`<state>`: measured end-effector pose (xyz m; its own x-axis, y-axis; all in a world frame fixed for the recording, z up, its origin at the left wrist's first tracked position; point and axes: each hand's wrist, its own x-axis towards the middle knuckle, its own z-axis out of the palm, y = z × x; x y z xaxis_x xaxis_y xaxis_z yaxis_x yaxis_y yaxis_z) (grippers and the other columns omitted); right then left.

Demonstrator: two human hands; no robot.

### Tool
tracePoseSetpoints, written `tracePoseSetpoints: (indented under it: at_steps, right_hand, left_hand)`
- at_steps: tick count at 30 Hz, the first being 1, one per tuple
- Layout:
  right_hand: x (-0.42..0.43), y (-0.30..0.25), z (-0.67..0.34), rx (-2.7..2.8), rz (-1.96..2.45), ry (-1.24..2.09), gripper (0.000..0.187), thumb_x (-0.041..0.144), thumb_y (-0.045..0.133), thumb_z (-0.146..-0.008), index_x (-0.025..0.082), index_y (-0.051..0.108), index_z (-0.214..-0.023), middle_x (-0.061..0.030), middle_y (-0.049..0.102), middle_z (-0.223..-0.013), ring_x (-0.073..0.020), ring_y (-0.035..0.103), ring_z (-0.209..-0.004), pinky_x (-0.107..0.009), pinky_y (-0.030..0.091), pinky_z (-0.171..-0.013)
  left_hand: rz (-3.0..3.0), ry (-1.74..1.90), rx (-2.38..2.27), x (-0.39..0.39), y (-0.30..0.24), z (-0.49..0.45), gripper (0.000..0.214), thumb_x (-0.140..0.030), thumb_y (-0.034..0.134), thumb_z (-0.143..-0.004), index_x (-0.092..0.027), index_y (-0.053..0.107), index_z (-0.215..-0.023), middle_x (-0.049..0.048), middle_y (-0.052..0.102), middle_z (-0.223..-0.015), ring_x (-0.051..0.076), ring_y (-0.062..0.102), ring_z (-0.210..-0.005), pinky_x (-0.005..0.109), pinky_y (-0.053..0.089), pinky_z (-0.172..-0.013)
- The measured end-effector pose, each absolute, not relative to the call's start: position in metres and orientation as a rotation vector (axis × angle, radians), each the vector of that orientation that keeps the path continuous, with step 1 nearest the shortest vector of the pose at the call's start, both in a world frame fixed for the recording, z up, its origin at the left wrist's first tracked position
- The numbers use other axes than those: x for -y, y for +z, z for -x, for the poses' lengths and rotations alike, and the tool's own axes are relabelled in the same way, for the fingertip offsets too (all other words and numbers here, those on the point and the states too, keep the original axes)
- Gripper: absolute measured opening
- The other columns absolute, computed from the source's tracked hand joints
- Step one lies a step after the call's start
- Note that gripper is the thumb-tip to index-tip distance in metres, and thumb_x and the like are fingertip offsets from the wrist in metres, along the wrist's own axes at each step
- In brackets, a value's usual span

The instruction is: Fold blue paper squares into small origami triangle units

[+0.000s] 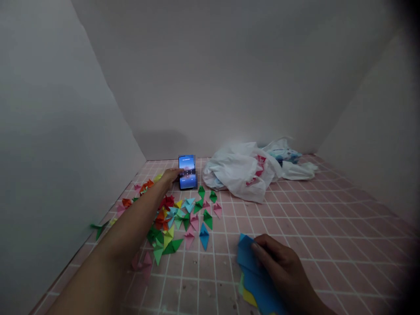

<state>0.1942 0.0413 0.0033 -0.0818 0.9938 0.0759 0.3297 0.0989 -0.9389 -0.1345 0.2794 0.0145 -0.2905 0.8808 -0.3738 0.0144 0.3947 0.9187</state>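
My left hand (171, 175) reaches far forward, a finger stretched out against the lit screen of a smartphone (187, 180). The phone stands propped up near the back wall and shows a lock screen with a dot pattern. Nothing is held in that hand; its other fingers are hard to make out. Between thumb and fingers, my right hand (278, 262) pinches a partly folded blue sheet of paper (251, 264) at the front. Under the blue sheet, edges of yellow paper (249, 298) and pale green paper show. Folded paper cranes (204, 236) in many colours lie around my left forearm.
A crumpled white plastic bag (236, 170) with red print sits by the back wall. Behind it to the right lies another bag (284, 153) with blue print. White walls (65, 131) enclose the pink tiled surface (295, 223) on the left, back and right.
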Motion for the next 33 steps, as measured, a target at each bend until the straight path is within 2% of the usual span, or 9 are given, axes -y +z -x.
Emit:
tracePoseSetpoints:
  at_steps: [33]
  right_hand:
    - [-0.046, -0.009, -0.198, 1.672, 1.299, 0.979, 0.036, 0.043, 0.051, -0.095, 0.020, 0.059, -0.068, 0.0019, 0.050, -0.058, -0.0124, 0.046, -0.052, -0.023, 0.037, -0.049]
  left_hand:
    - [-0.955, 0.977, -1.918, -0.281, 0.016, 0.115, 0.037, -0.035, 0.064, -0.095, -0.018, 0.060, -0.127, 0.0103, 0.063, -0.128, 0.026, 0.065, -0.109, 0.045, 0.057, -0.090]
